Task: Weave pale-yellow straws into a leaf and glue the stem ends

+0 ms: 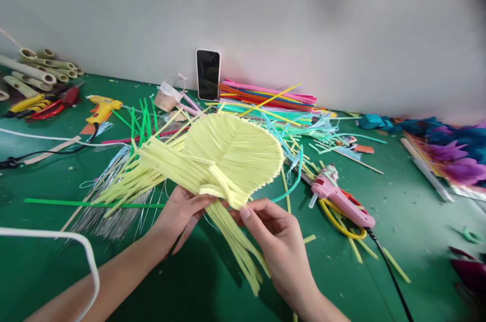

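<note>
A pale yellow leaf made of pipe cleaners (237, 147) is held up over the table, its rounded tip toward the upper right. Loose yellow strands stick out to its left and hang below it. My left hand (182, 218) pinches the lower left of its base, with part of the fingers behind the strands. At the right of the base, my right hand (277, 241) grips the folded end between thumb and fingers. Behind the leaf lie more yellow pipe cleaners (125, 185) and a heap of thin wires (110, 218).
A pink glue gun (341, 200) with a black cord lies at right, a yellow glue gun (102, 109) at left. Pliers (49, 102) and bamboo pieces (41, 71) are at far left. A phone (208, 75) leans on the wall beside bundled coloured pipe cleaners (266, 94). A white cable (87, 256) crosses lower left.
</note>
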A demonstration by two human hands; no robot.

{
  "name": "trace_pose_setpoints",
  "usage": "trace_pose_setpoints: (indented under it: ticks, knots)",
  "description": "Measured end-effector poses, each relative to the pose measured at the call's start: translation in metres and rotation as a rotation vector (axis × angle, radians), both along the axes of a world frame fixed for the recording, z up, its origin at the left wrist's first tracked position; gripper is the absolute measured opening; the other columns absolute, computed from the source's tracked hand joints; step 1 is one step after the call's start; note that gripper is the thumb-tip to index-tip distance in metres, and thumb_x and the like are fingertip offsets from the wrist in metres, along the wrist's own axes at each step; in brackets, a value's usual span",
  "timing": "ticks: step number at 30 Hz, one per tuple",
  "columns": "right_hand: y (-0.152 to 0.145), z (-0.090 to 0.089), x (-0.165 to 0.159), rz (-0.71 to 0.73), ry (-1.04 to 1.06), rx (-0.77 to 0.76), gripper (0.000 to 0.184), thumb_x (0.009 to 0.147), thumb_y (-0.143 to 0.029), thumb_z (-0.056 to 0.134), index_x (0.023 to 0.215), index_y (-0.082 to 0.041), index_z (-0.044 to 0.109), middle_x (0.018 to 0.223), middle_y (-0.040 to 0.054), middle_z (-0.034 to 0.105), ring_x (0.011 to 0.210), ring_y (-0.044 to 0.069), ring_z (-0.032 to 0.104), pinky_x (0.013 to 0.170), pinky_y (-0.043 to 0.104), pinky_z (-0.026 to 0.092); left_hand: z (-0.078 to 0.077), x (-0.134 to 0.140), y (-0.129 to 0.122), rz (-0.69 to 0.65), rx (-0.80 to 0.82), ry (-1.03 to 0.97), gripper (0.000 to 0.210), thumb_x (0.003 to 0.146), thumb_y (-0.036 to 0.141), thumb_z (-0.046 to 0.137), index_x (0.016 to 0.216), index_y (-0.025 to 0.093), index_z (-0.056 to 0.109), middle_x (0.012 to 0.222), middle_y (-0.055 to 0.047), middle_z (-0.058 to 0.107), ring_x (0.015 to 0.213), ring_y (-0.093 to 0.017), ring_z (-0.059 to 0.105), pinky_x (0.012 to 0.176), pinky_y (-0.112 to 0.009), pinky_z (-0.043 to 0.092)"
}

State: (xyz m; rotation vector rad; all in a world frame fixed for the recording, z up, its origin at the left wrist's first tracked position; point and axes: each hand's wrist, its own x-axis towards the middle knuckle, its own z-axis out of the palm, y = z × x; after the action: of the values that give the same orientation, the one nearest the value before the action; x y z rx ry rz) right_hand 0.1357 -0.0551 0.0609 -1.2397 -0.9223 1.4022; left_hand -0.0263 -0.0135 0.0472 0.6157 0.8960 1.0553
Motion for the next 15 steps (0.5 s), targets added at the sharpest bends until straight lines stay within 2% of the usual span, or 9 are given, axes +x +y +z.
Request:
trace_pose_setpoints:
  ticks: [3,6,8,9,11,13,14,15]
  knots:
    - [0.001,0.001,0.003,0.047,-0.040,-0.008,0.031,0.086,-0.048,0.066,0.085,-0.019,0.073,0.081,0.0042,0.074,0.079,0.015,0.067,0.075,0.023,0.053,-0.003,-0.002,0.002,0.000,0.005,-0.005,0.015,0.074,0.019,0.081,0.087,0.014,0.075,0.077,-0.004,0.076,0.072,-0.018,0.073,0.066,-0.023,0.059]
    - [0.004,0.006,0.012,0.125,-0.098,-0.039,0.039,0.090,-0.054,0.057,0.093,-0.019,0.073,0.091,0.0068,0.075,0.084,0.018,0.069,0.076,0.026,0.054,-0.006,-0.005,0.006,0.020,-0.023,-0.044,0.014,0.074,0.021,0.081,0.085,0.014,0.075,0.076,-0.003,0.076,0.069,-0.014,0.071,0.067,-0.021,0.059]
    - [0.007,0.010,0.027,0.133,-0.250,-0.040,0.040,0.090,-0.056,0.055,0.097,-0.019,0.071,0.094,0.0080,0.075,0.085,0.021,0.070,0.073,0.029,0.055,-0.007,-0.007,0.008,0.058,-0.055,-0.062,0.014,0.074,0.020,0.082,0.084,0.014,0.075,0.078,-0.002,0.076,0.069,-0.013,0.071,0.067,-0.018,0.060]
    - [0.009,0.013,0.038,0.110,-0.383,-0.016,0.040,0.089,-0.056,0.056,0.099,-0.020,0.071,0.095,0.0083,0.074,0.085,0.022,0.070,0.071,0.030,0.054,-0.008,-0.008,0.008,0.076,-0.070,-0.069,0.014,0.074,0.020,0.082,0.084,0.014,0.076,0.078,-0.001,0.076,0.069,-0.012,0.072,0.068,-0.018,0.060]
    - [0.011,0.015,0.067,-0.013,-0.833,0.054,0.037,0.087,-0.054,0.056,0.098,-0.022,0.070,0.092,0.0079,0.073,0.078,0.024,0.068,0.065,0.033,0.051,-0.008,-0.008,0.010,0.103,-0.092,-0.087,0.013,0.074,0.019,0.082,0.084,0.015,0.076,0.078,-0.001,0.076,0.069,-0.012,0.072,0.070,-0.017,0.060]
    - [0.013,0.011,0.105,-0.121,-1.347,0.141,0.037,0.086,-0.052,0.051,0.102,-0.023,0.068,0.099,0.0102,0.072,0.090,0.030,0.066,0.075,0.041,0.050,-0.008,-0.009,0.011,0.119,-0.099,-0.104,0.013,0.075,0.017,0.082,0.086,0.015,0.076,0.080,0.000,0.076,0.070,-0.011,0.072,0.073,-0.017,0.061]
    - [0.013,0.006,0.124,-0.107,-1.556,0.168,0.041,0.087,-0.050,0.047,0.106,-0.019,0.066,0.106,0.0146,0.070,0.100,0.036,0.063,0.084,0.047,0.047,-0.008,-0.009,0.011,0.122,-0.100,-0.110,0.013,0.075,0.016,0.081,0.087,0.015,0.076,0.081,0.000,0.076,0.070,-0.011,0.072,0.074,-0.017,0.061]
    - [0.013,0.000,0.143,-0.087,-1.724,0.158,0.047,0.086,-0.048,0.044,0.111,-0.013,0.063,0.107,0.0202,0.069,0.102,0.040,0.061,0.088,0.051,0.045,-0.008,-0.009,0.011,0.121,-0.100,-0.114,0.012,0.075,0.016,0.081,0.086,0.015,0.076,0.082,0.000,0.076,0.070,-0.010,0.072,0.074,-0.017,0.061]
